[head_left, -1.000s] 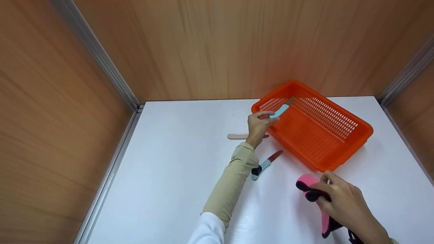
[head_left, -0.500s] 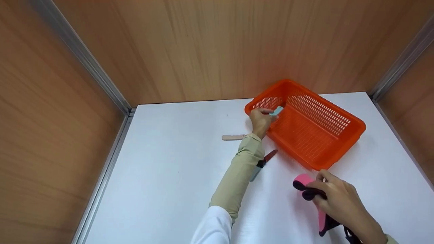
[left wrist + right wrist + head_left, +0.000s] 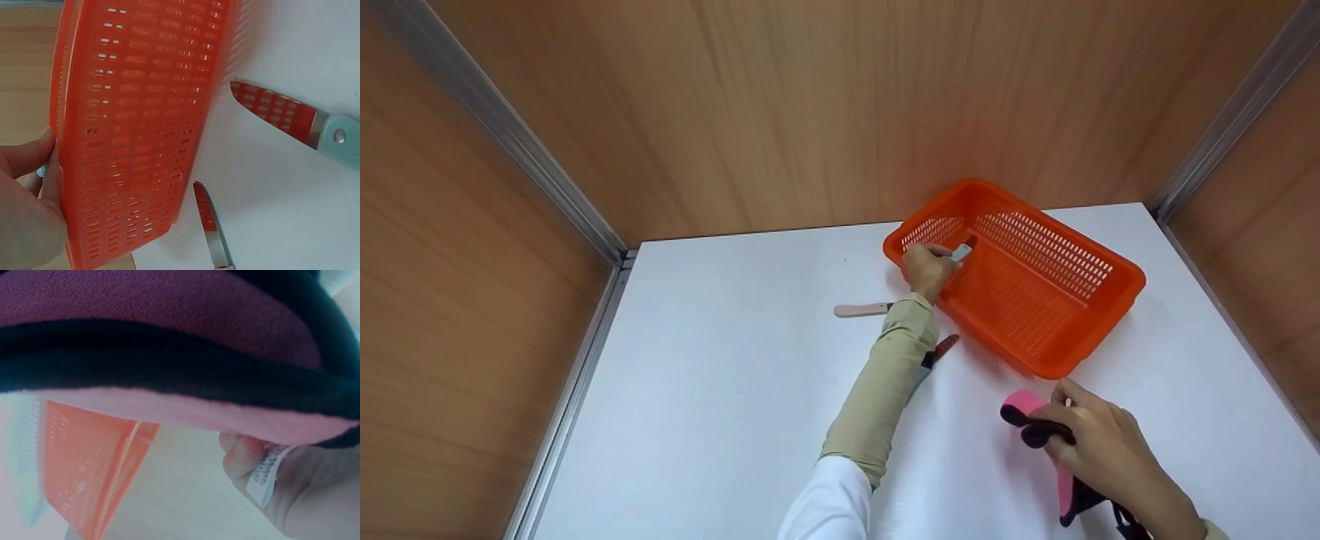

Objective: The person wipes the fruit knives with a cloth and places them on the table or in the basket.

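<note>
The left hand (image 3: 928,268) reaches over the near-left rim of the orange basket (image 3: 1020,300), right of the frame's centre, its grip clamped on the light-blue handle of a knife (image 3: 961,252); the blade points toward the basket's upper-left corner, but whether it touches the basket I cannot tell. The right hand (image 3: 1099,435), at lower right, has its grip clamped on a pink cloth (image 3: 1024,401) with black edging, below the basket's lowest corner; the right wrist view shows a white label (image 3: 267,475) beside its fingers. On the white surface (image 3: 720,375), left of the basket, lies a beige knife (image 3: 861,310), its blade end partly hidden by the left arm. Below it, a blue knife (image 3: 946,346) lies mostly behind the tan sleeve (image 3: 877,382), red-patterned blade toward the basket. A wooden wall (image 3: 735,112) fills the top of the frame.
</note>
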A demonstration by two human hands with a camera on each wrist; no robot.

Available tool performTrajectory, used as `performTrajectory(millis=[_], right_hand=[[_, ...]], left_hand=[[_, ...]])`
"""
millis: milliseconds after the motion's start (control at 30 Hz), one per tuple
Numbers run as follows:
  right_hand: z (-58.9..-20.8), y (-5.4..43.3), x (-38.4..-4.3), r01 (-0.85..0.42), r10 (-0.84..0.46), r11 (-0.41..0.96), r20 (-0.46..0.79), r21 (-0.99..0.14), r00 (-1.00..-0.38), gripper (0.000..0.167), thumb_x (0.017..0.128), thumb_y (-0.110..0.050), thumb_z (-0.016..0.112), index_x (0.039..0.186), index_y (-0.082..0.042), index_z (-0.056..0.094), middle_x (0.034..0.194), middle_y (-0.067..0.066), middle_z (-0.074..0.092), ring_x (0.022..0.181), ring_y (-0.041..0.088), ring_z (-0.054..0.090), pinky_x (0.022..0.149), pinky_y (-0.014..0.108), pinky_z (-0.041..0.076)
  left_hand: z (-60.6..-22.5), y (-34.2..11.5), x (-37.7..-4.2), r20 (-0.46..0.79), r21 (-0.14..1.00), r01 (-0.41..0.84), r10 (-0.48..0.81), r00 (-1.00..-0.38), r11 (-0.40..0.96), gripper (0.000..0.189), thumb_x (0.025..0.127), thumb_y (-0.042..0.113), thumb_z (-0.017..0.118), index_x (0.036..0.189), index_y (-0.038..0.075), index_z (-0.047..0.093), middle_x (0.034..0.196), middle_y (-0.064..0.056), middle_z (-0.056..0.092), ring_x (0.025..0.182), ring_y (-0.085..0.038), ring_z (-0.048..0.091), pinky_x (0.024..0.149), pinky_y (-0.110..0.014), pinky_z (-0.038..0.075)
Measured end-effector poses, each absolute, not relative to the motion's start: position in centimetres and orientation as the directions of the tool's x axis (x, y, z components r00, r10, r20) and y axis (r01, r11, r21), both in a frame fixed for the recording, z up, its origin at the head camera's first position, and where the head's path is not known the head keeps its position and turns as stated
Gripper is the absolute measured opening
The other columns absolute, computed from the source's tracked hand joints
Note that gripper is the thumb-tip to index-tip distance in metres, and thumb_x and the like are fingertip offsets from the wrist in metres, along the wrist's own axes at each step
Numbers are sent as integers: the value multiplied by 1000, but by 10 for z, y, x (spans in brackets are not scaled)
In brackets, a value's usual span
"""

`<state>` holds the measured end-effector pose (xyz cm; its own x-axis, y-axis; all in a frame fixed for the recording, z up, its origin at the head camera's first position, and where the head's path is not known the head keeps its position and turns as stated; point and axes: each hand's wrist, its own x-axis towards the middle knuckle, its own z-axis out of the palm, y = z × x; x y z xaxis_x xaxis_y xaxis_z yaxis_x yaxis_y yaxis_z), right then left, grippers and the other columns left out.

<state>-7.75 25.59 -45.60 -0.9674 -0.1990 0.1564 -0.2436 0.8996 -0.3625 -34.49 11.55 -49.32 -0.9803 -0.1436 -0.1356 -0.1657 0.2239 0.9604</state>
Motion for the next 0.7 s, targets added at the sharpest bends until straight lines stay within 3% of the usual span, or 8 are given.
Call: performTrajectory(millis=[167, 333, 700], right_hand=[[-457, 256, -77, -259, -204, 901, 186, -349, -961, 22, 67, -3, 78, 81, -18, 75, 77, -10, 44, 59, 7, 45, 48, 18, 45], [-456, 258, -77, -228, -188, 900, 142, -371, -972, 20, 69, -4, 78, 83, -18, 75, 78, -9, 45, 60, 8, 46, 49, 17, 45], [-457, 264, -74, -179, -156, 907, 92, -382, -983, 20, 69, -7, 79, 84, -20, 74, 78, -11, 44, 61, 8, 45, 49, 19, 43]], left_hand=[[-492, 117, -349, -86, 953, -119, -127, -988, 280, 8, 73, -5, 74, 79, 1, 75, 70, -2, 66, 70, -15, 60, 55, -21, 53], [-492, 120, -355, -150, 944, -175, -108, -983, 280, 7, 79, -3, 69, 81, 2, 74, 71, -2, 65, 72, -15, 59, 57, -21, 53], [-497, 125, -369, -161, 905, -155, -18, -987, 396, 10, 81, -3, 69, 74, 4, 73, 86, 1, 67, 77, -15, 61, 58, -23, 55]])
